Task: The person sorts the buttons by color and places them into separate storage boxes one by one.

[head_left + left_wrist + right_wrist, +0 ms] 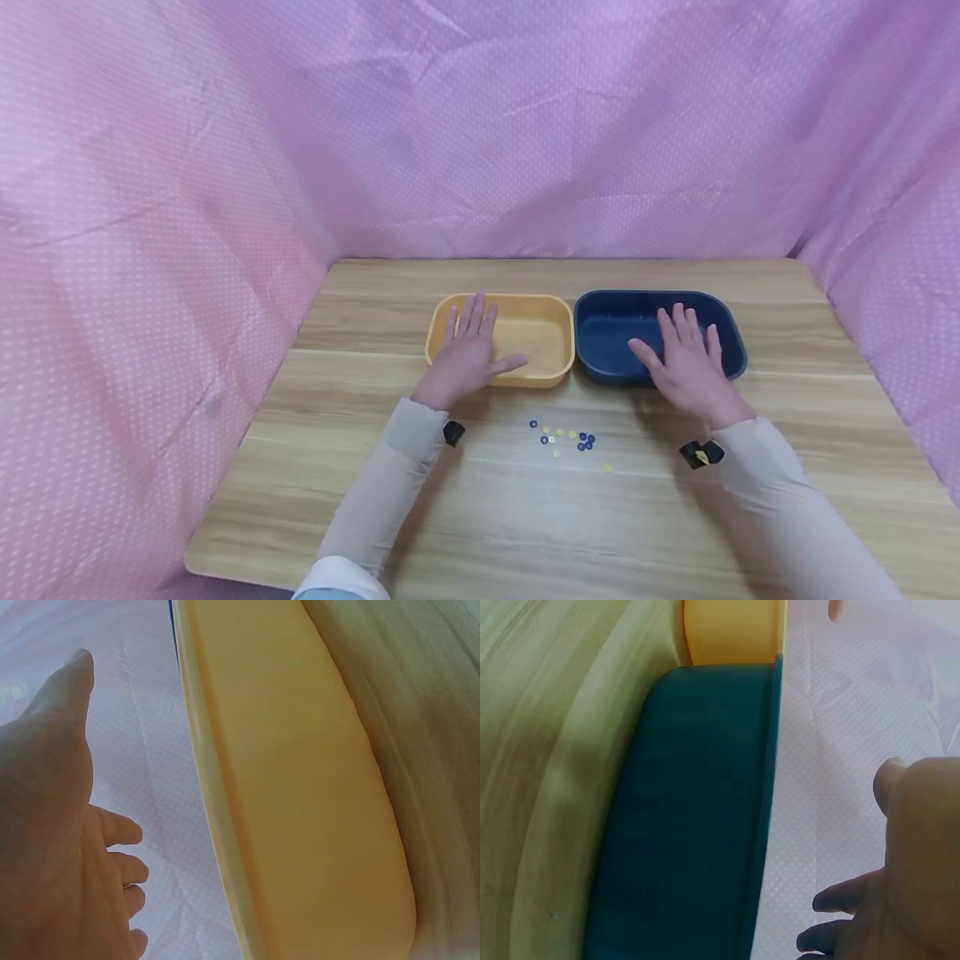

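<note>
My left hand (462,358) hovers over the left part of a yellow rectangular tray (536,381), fingers stretched out and holding nothing. Above a dark blue tray (611,375) of similar shape, my right hand (686,371) is spread with its thumb apart, also bare of any object. In the left wrist view, the left palm (45,840) stands apart from the yellow tray's outer wall (300,787). The right wrist view likewise has the right hand (907,870) away from the blue tray's side (690,802).
Small blue buttons (582,437) and pale yellow buttons (559,432) lie scattered on the wooden table (525,525) in front of the trays. The two trays stand side by side. Pink dotted cloth (525,150) hangs behind the table and along both sides.
</note>
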### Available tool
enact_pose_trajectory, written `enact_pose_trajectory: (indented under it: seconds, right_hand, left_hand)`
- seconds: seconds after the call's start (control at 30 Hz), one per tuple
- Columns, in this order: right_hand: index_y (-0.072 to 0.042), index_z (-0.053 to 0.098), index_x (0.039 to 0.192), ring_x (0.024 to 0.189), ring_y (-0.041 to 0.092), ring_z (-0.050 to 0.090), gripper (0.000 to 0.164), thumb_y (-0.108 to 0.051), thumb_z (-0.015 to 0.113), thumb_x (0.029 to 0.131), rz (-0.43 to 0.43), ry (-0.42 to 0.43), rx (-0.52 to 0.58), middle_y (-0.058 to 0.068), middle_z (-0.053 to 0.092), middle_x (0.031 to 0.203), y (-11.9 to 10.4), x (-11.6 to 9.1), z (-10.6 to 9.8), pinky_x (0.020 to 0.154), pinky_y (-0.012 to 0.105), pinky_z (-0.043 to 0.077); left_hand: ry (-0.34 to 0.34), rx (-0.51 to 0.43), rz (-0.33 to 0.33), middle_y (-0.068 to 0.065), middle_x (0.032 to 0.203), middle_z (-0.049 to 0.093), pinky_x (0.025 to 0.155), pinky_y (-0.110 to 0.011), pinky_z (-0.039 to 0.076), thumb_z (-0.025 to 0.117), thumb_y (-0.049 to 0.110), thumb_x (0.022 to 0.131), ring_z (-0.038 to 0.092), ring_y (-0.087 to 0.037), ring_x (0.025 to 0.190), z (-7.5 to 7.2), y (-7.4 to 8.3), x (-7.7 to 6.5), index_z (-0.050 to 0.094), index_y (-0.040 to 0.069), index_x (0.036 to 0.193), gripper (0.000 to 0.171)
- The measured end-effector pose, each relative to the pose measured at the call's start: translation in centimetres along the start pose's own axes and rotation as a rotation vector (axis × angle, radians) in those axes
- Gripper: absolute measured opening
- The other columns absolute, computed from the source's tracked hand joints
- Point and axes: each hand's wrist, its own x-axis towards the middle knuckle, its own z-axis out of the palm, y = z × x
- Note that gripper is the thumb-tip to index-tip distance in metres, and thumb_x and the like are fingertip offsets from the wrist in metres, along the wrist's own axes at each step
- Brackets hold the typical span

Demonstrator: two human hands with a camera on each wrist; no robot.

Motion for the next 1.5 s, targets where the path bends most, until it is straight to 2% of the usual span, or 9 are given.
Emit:
enact_pose_trajectory:
  seconds: [0.3, 0.4, 0.6, 0.73, 0.83, 0.97, 1.13, 1.3, 1.5]
  right_hand:
    - [0.005, 0.003, 0.153, 0.144, 0.04, -0.014, 0.089, -0.062, 0.028, 0.099, -0.034, 0.057, -0.037, 0.028, -0.007, 0.158, 0.5, 1.3, -0.1, 0.109, 0.057, -0.021]
    - [0.003, 0.007, 0.154, 0.145, 0.041, -0.006, 0.085, -0.058, 0.032, 0.1, -0.086, 0.151, -0.045, 0.027, 0.0, 0.158, -0.5, 1.1, 0.8, 0.112, 0.056, -0.014]
    - [0.001, 0.023, 0.152, 0.14, 0.045, 0.016, 0.072, -0.045, 0.046, 0.101, -0.193, 0.269, 0.03, 0.026, 0.021, 0.154, -2.8, -0.8, 4.0, 0.111, 0.062, 0.01]
    - [-0.002, 0.035, 0.147, 0.131, 0.041, 0.027, 0.061, -0.039, 0.048, 0.102, -0.214, 0.311, 0.099, 0.022, 0.034, 0.145, -3.6, -2.0, 5.7, 0.104, 0.061, 0.023]
    - [-0.001, 0.048, 0.139, 0.121, 0.035, 0.037, 0.05, -0.034, 0.05, 0.101, -0.249, 0.325, 0.129, 0.017, 0.047, 0.132, -3.9, -2.8, 6.7, 0.099, 0.054, 0.033]
    - [-0.002, 0.062, 0.123, 0.102, 0.025, 0.05, 0.035, -0.028, 0.056, 0.1, -0.292, 0.25, 0.088, 0.007, 0.058, 0.109, -4.5, -3.5, 7.8, 0.086, 0.044, 0.045]
    - [-0.007, 0.069, 0.113, 0.095, 0.022, 0.054, 0.025, -0.025, 0.063, 0.096, -0.358, 0.109, -0.033, 0.002, 0.061, 0.102, -5.5, -3.3, 8.8, 0.084, 0.043, 0.048]
    - [-0.009, 0.073, 0.108, 0.09, 0.019, 0.053, 0.021, -0.022, 0.069, 0.091, -0.456, 0.089, -0.071, -0.001, 0.059, 0.092, -6.8, -2.8, 10.1, 0.081, 0.04, 0.046]
    - [-0.016, 0.075, 0.095, 0.084, 0.019, 0.048, 0.008, -0.021, 0.072, 0.088, -0.532, 0.072, -0.109, -0.005, 0.05, 0.083, -8.3, -2.1, 10.8, 0.071, 0.036, 0.039]
  left_hand:
    - [0.013, -0.037, -0.002, -0.013, 0.16, -0.013, 0.116, -0.047, -0.008, 0.04, 0.075, 0.088, -0.01, -0.029, 0.147, -0.1, -0.9, 1.2, 0.005, 0.002, 0.155, 0.105]
    - [0.076, -0.186, -0.037, -0.011, 0.16, -0.016, 0.116, -0.047, -0.009, 0.046, 0.071, 0.089, -0.014, -0.026, 0.146, -0.1, -2.7, 1.2, 0.001, 0.007, 0.156, 0.103]
    - [0.206, -0.529, -0.216, -0.005, 0.158, -0.025, 0.115, -0.055, -0.002, 0.059, 0.064, 0.087, -0.019, -0.024, 0.144, 1.8, -7.3, -0.1, -0.009, 0.022, 0.156, 0.106]
    - [0.239, -0.713, -0.258, -0.007, 0.16, -0.019, 0.113, -0.06, 0.006, 0.067, 0.062, 0.082, -0.014, -0.026, 0.146, 3.6, -8.3, -0.3, -0.01, 0.029, 0.156, 0.112]
    - [0.256, -0.816, -0.258, -0.006, 0.163, -0.008, 0.116, -0.053, 0.008, 0.07, 0.06, 0.081, -0.006, -0.022, 0.147, 4.8, -8.0, -0.1, -0.005, 0.026, 0.157, 0.112]
    - [0.269, -0.862, -0.257, -0.002, 0.163, 0.004, 0.118, -0.045, 0.009, 0.071, 0.054, 0.083, 0.004, -0.021, 0.147, 5.9, -7.4, 0.2, 0.002, 0.02, 0.158, 0.107]
    - [0.291, -0.875, -0.278, -0.004, 0.162, 0.012, 0.117, -0.046, 0.015, 0.076, 0.056, 0.076, 0.014, -0.024, 0.145, 6.1, -6.9, 0.0, 0.007, 0.023, 0.158, 0.112]
    - [0.27, -0.855, -0.264, -0.009, 0.161, 0.014, 0.115, -0.047, 0.02, 0.082, 0.06, 0.067, 0.021, -0.028, 0.143, 6.0, -7.0, -0.6, 0.004, 0.02, 0.158, 0.126]
    - [0.24, -0.873, -0.227, -0.01, 0.161, 0.014, 0.115, -0.043, 0.021, 0.081, 0.056, 0.071, 0.024, -0.026, 0.142, 6.2, -7.3, -0.8, 0.0, 0.018, 0.158, 0.125]
